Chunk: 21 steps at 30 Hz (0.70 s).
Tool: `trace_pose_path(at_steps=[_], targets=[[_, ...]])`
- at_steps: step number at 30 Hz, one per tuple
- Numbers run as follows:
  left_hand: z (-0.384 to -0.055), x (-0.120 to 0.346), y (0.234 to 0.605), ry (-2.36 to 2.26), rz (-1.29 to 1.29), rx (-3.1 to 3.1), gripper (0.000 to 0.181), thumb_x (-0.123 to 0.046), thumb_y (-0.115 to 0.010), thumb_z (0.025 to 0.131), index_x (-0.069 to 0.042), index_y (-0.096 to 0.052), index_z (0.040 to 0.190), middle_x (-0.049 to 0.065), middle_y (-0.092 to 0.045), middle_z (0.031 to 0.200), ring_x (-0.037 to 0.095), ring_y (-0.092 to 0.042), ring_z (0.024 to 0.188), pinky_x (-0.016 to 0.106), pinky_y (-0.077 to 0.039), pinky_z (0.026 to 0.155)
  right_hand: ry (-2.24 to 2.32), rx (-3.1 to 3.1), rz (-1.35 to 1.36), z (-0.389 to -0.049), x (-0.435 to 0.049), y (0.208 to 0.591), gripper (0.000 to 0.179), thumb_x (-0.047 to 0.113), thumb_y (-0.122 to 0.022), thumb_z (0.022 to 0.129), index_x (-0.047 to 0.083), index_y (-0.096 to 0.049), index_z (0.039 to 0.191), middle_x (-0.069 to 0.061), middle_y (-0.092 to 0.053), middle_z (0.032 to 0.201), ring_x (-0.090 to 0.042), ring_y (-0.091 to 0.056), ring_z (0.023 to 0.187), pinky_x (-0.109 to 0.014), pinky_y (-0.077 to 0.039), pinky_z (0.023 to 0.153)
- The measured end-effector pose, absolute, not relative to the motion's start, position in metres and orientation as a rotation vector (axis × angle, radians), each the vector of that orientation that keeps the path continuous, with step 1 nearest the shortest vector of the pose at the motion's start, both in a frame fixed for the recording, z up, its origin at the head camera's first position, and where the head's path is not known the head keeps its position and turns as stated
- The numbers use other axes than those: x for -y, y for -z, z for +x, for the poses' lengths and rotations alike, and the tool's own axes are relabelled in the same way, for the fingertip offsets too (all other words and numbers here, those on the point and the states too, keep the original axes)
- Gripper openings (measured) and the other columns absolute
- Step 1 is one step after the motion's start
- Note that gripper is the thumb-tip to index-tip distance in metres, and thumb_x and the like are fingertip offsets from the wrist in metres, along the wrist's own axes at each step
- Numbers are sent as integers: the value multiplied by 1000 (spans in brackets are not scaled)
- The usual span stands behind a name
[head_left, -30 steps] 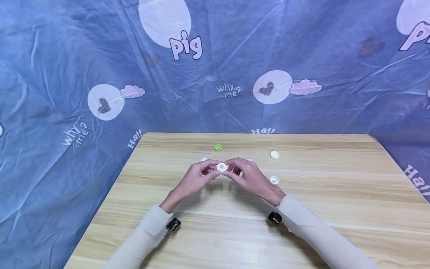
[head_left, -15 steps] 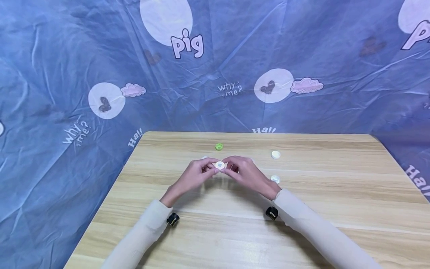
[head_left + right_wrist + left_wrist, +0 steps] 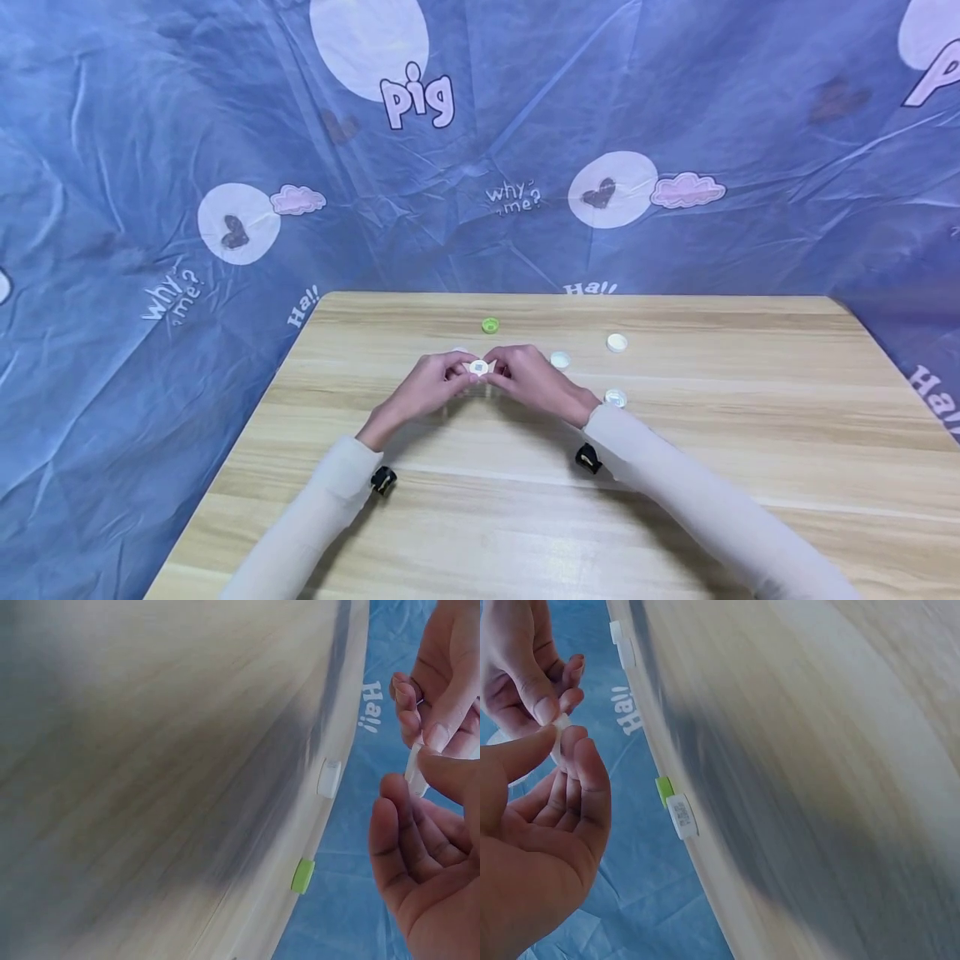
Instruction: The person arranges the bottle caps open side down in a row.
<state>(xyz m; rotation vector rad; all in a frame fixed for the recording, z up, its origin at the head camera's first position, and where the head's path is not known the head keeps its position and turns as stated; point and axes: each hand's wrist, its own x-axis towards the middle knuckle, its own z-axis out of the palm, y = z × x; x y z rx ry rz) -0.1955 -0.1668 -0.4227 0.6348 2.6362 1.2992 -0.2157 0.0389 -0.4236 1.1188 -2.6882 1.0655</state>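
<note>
A small white round cap (image 3: 478,367) with a grey square mark on its face is held above the table between both hands. From its left side, my left hand (image 3: 426,383) pinches it between thumb and fingers. My right hand (image 3: 536,381) pinches the opposite edge in the same way. Seen edge-on in the right wrist view, the white cap (image 3: 414,772) sits between the thumbs and fingertips. Behind the hands lies a green cap (image 3: 490,326). Just right of my right hand is another white cap (image 3: 560,359). One more white cap (image 3: 459,351) is mostly hidden behind my left hand.
Two further white caps, one farther back (image 3: 617,342) and one nearer (image 3: 615,398), lie on the right part of the wooden table (image 3: 712,467). A blue printed cloth (image 3: 450,233) hangs behind the table's far edge. Black devices are worn at both wrists (image 3: 383,480).
Both hands have shifted a little to the left with the white cap between them. The white cap beside my right hand has come into fuller view.
</note>
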Motion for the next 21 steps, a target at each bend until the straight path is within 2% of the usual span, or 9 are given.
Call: trace_pose_path(at_steps=[4,10,21], targets=[[-198,169,425,-1226,626,-2661,30,-14,-64,91,-3,-62,119,9,-68,82,24,-63,66,25,-49,56,-1050,2742,1131,-219,-34,425,22,16,-69,88,2,-67,104,1,-65,73,-3,-54,58,-19,-47,55],[-200,172,430,-1123,651,-2700,26,-14,-64,91,-3,-64,115,6,-66,74,14,-57,56,23,-46,51,-1000,2820,1139,-224,-28,431,18,16,-67,89,5,-68,103,5,-60,68,-4,-52,54,-20,-46,51],[-202,171,435,-923,681,-2832,19,-14,-70,87,-4,-69,103,0,-64,73,7,-53,59,23,-46,57,-978,2814,1214,-224,-20,440,15,13,-69,87,3,-68,98,0,-66,77,-3,-56,60,-18,-48,58]])
